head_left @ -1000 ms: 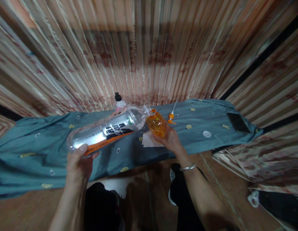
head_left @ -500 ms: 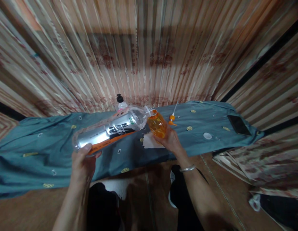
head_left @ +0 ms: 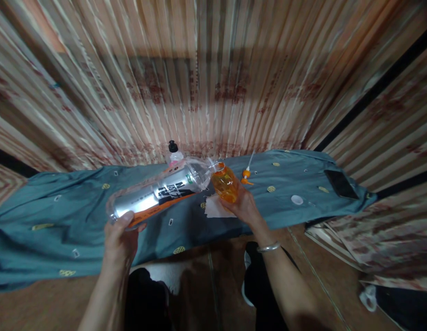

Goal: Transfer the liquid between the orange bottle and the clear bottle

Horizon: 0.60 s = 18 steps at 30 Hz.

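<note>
Stretching in from the near edge, two bare forearms pass black-clad legs and a smooth brown floor ruled with thin pale lines; a shiny rounded bracelet circles the right wrist. The left hand has its fingers clamped on the base end of a large bottle, clear glossy plastic with a silver, black and orange label, tilted with its neck toward the right. The right hand has its fingers closed around the lower part of an orange bottle, translucent, rounded and leaning, its open mouth up at the large bottle's neck. Whether the two rims touch is hard to make out, and several fingers of each hand are hidden behind the plastic.

Beneath the orange bottle, a pale, ragged-edged sheet lies partly covered by the right hand on a surface draped in creased teal cloth with small yellow and white motifs. To the right are a thin whitish disc, an orange pump top with a clear straw, and a flat dark slab. Behind the large bottle stands a black-capped bottle, its lower part hidden. Farthest back, a pleated, floral-printed curtain runs out of view.
</note>
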### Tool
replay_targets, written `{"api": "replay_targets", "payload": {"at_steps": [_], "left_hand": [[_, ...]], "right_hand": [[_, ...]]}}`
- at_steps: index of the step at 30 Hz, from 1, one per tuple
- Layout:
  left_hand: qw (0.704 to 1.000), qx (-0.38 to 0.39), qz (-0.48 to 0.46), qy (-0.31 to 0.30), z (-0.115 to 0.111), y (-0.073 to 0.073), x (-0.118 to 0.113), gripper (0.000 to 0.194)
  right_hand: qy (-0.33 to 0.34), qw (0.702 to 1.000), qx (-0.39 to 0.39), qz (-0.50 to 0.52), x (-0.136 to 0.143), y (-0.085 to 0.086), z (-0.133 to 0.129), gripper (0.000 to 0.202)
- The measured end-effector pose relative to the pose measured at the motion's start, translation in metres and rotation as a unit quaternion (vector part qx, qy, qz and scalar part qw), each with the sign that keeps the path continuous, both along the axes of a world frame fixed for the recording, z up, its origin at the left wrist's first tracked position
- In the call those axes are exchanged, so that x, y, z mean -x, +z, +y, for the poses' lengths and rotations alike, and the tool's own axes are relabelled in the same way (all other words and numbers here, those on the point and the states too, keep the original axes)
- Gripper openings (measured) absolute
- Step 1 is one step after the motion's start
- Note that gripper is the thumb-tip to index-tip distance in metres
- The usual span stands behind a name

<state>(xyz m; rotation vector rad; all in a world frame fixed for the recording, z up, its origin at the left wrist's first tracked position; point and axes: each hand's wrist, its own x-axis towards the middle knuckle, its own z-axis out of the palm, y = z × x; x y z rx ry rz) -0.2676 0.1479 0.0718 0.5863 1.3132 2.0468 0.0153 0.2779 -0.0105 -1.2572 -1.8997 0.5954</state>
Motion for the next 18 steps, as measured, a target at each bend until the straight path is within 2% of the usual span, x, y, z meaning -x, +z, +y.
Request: {"api": "replay_targets", "payload": {"at_steps": [4, 12, 18], "left_hand": [[1.000, 0.006, -0.004, 0.001, -0.0004, 0.0002, 0.0000, 0.063], [1.000, -0.002, -0.001, 0.001, -0.0005, -0.0053, 0.0033, 0.077], [1.000, -0.004, -0.002, 0.001, 0.0004, -0.0024, 0.0015, 0.076]], "right_hand": [[0.008, 1.000, 0.002, 0.010, -0.0002, -0.0006, 0.0000, 0.089], [0.009, 1.000, 0.008, 0.027, 0.0013, 0.0004, -0.0022, 0.092], [0.013, 0.999, -0.015, 0.045, 0.0011, -0.0032, -0.0020, 0.090]]}}
